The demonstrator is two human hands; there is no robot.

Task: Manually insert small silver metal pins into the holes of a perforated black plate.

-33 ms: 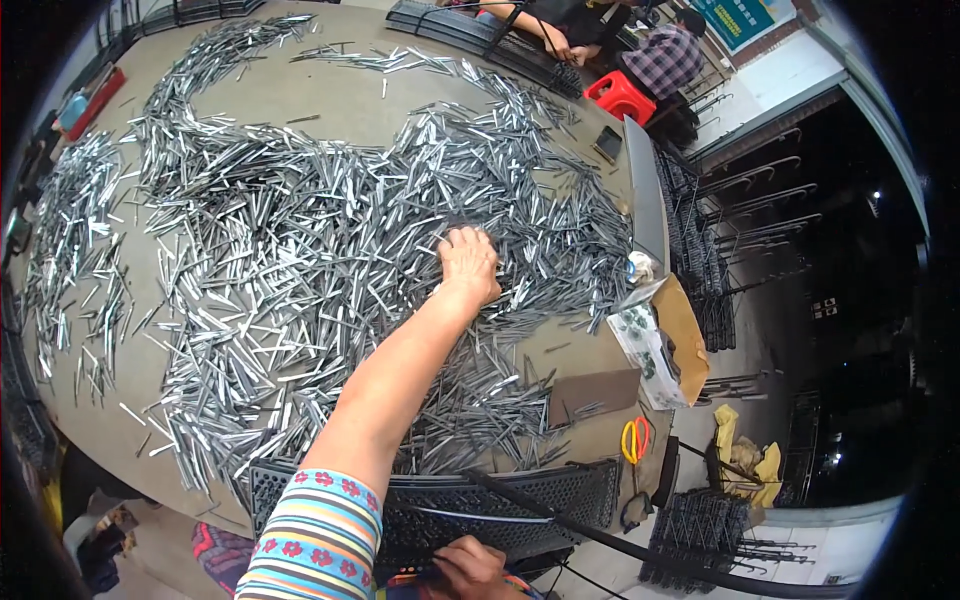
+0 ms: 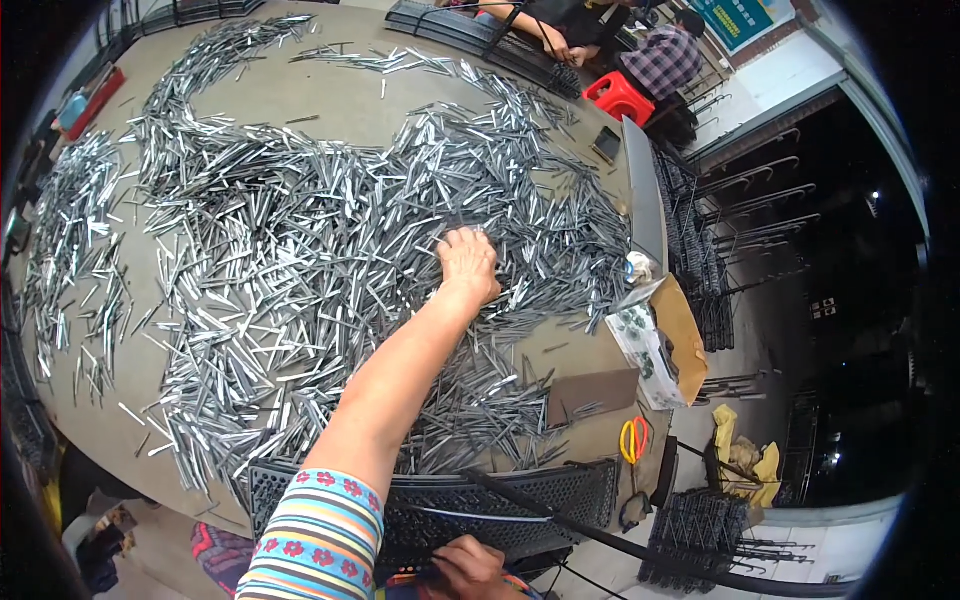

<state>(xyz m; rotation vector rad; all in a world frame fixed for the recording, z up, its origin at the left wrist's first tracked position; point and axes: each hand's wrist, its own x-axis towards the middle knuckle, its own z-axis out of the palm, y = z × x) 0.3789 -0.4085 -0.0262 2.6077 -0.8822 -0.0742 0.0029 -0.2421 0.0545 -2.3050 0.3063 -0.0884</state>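
Note:
A broad heap of thin grey metal strips (image 2: 290, 230) spreads over the table. My left hand (image 2: 468, 265) reaches into the middle of it, palm down, its fingers curled and pressed onto the strips; the fingertips are partly hidden among them. Close to my body, my right hand (image 2: 472, 566) is bent with its fingers curled, beside the lower side of a black perforated tray (image 2: 570, 495). What it holds, if anything, is hidden. The tray stands along the near table edge, below my left forearm, with a black bar running across it.
On the right lie orange-and-yellow-handled scissors (image 2: 634, 440), a brown flat plate (image 2: 592, 398), an open carton (image 2: 640, 345) and a phone (image 2: 606, 145). A red box (image 2: 92, 105) sits far left. People work beyond the table near a red stool (image 2: 619, 97); black hooked racks (image 2: 695, 535) stand right.

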